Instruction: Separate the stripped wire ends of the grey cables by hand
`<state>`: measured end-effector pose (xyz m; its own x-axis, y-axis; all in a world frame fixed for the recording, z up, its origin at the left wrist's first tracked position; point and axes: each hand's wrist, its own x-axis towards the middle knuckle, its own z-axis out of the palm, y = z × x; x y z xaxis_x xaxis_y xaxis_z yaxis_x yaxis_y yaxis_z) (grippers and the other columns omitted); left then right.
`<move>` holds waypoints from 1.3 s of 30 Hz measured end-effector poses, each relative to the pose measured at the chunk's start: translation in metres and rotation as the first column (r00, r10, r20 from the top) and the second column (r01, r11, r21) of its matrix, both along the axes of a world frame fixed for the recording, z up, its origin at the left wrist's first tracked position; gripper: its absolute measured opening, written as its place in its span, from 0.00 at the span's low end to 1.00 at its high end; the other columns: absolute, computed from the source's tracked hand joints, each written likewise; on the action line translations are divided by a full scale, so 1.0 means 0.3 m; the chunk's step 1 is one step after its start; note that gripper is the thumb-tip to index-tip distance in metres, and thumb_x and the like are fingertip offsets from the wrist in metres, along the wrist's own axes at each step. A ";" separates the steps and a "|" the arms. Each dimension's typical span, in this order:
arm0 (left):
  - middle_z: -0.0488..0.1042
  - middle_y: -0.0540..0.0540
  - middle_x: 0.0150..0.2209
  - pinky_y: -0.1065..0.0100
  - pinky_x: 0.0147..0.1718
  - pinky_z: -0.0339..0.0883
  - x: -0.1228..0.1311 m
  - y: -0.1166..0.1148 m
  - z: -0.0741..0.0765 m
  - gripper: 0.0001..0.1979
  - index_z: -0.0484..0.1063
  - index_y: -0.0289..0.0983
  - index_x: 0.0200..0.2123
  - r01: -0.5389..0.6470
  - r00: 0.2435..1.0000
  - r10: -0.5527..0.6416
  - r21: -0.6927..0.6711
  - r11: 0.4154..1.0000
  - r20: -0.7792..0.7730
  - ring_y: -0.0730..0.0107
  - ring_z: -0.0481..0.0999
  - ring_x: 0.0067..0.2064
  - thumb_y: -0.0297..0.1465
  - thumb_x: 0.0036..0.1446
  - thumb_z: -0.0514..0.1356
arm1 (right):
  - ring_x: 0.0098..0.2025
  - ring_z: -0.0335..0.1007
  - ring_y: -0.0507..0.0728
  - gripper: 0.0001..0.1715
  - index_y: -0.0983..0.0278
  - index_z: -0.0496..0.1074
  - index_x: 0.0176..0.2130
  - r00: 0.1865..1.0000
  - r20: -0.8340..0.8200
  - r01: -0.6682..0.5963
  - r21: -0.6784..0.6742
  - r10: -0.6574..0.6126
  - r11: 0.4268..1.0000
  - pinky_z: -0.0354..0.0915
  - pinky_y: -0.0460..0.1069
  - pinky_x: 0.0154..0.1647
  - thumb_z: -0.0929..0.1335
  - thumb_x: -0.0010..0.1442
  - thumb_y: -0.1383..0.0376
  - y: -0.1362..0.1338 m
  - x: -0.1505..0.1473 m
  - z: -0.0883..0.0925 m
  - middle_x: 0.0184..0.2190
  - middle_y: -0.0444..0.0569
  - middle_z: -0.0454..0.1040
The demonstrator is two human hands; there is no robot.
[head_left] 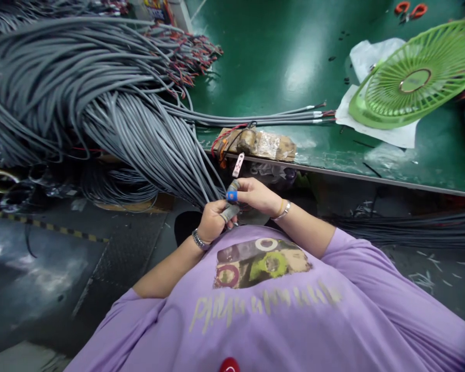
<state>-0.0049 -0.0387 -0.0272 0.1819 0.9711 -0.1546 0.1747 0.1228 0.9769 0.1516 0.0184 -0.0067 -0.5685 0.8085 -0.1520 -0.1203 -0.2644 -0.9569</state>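
Observation:
Low in front of my chest, my left hand (214,221) is closed with its thumb bent inward, and the thumb has a greyish wrap on it. It appears to grip the end of a grey cable (205,178) from the thick bundle that hangs over the table edge. Just above and touching it, my right hand (258,195) is closed in a pinch; a blue band (231,196) circles one of its fingers. What lies between the right fingertips is too small and hidden to make out.
A big heap of grey cables (62,77) with stripped red and black ends covers the left of the green table (263,62). Several cables run right toward a green fan (414,77). A taped wooden block (269,144) sits at the front edge; orange-handled cutters (411,11) lie far right.

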 end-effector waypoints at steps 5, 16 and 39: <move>0.71 0.50 0.18 0.75 0.16 0.59 -0.002 0.001 -0.007 0.15 0.70 0.35 0.20 -0.004 1.000 0.005 -0.022 1.000 0.026 0.79 0.66 0.16 0.37 0.53 0.62 | 0.24 0.62 0.47 0.22 0.67 0.69 0.29 0.998 0.000 0.063 0.026 -0.063 0.998 0.61 0.43 0.24 0.76 0.45 0.53 0.002 0.021 0.001 0.23 0.41 0.70; 0.71 0.50 0.18 0.76 0.15 0.58 0.001 0.000 -0.003 0.16 0.70 0.35 0.21 0.016 1.000 -0.015 -0.025 1.000 0.025 0.79 0.66 0.16 0.40 0.53 0.63 | 0.22 0.61 0.46 0.15 0.67 0.69 0.26 0.995 0.071 -0.064 -0.001 0.064 0.998 0.59 0.43 0.23 0.74 0.44 0.60 0.017 0.055 -0.007 0.20 0.40 0.68; 0.72 0.50 0.17 0.76 0.15 0.55 -0.006 0.010 -0.047 0.18 0.71 0.34 0.20 -0.120 0.980 0.123 -0.028 0.992 0.158 0.79 0.66 0.15 0.41 0.54 0.63 | 0.20 0.60 0.46 0.27 0.66 0.67 0.24 0.970 -0.058 0.218 -0.226 -0.237 0.949 0.60 0.43 0.22 0.79 0.37 0.51 -0.004 0.023 -0.053 0.18 0.38 0.67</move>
<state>-0.0066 -0.0356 -0.0414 0.0865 0.9847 -0.1510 0.0003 0.1515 0.9885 0.1587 0.0172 -0.0225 -0.3914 0.8708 -0.2976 -0.2787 -0.4204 -0.8635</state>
